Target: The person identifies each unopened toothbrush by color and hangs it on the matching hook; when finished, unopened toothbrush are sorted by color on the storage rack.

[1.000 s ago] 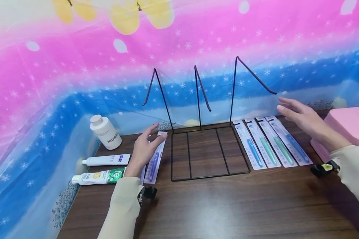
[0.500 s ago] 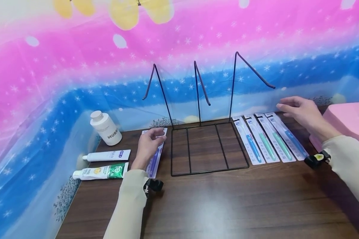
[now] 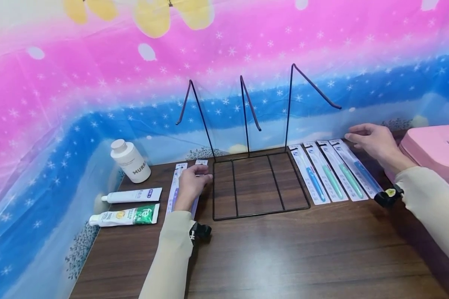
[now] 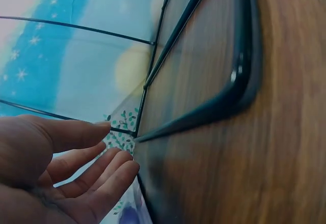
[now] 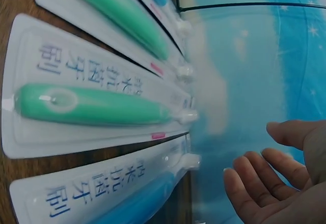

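My left hand hovers over two packaged purple toothbrushes, with the left pack partly showing and the other pack mostly covered by it. In the left wrist view the fingers of this hand are loosely bent, thumb apart, nothing between them. On the other side, my right hand is held near the top end of a packaged blue toothbrush. The right wrist view shows that hand with relaxed, empty fingers. Between the hands stands a black wire rack with three tall bent prongs.
Left of the rack are a white bottle, a white toothpaste tube and a green-and-white tube. Right of it lie two green toothbrushes and another blue toothbrush, all packaged. A pink case sits far right. Patterned cloth hangs behind.
My left hand has shifted right across the purple toothbrush packs, uncovering more of the left one. My right hand's fingers have bent a little and its forearm has come slightly left. The view tilted slightly.
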### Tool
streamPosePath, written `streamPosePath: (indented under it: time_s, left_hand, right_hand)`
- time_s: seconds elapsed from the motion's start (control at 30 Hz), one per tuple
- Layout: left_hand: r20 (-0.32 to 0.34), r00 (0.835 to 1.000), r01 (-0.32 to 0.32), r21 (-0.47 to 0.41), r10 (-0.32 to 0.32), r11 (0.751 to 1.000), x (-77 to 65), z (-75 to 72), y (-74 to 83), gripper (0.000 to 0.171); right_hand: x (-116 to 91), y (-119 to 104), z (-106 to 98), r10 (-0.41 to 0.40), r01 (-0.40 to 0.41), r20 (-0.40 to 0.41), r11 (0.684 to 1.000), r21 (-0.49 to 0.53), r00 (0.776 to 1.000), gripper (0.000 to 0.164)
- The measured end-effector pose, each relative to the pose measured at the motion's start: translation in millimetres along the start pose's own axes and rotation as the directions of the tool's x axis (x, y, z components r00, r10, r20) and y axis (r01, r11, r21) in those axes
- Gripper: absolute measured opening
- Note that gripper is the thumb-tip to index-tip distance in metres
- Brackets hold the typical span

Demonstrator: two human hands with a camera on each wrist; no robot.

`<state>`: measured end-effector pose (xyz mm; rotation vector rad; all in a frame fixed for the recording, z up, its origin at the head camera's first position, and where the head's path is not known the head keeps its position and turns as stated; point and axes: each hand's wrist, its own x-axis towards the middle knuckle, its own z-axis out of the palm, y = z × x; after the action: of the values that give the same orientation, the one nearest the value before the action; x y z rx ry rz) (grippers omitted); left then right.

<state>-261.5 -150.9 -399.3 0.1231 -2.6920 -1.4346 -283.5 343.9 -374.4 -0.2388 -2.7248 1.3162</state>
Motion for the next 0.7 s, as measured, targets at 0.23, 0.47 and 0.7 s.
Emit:
streamPosePath:
  time_s: [0.23,0.47,0.7]
  left_hand:
    - [-0.013,1.000,0.011,0.055,-0.010,0.998,1.8,5.4,0.2,0.029]
    - [-0.013,1.000,0.006,0.082,-0.005,0.997,1.3,11.1,0.3,0.027]
    - [-0.018,0.999,-0.036,0.136,0.039,0.990,1.2,14.9,0.4,0.024]
  right_hand:
    - [5,7,-1,0.002,-0.002,0.003,0.998,-0.056,1.000,0.070]
    - [8,15,2,0.049,-0.045,0.026,0.990,-0.136,0.998,0.065]
    - [10,19,5,0.039,-0.029,0.043,0.975,-0.222,0.998,0.059]
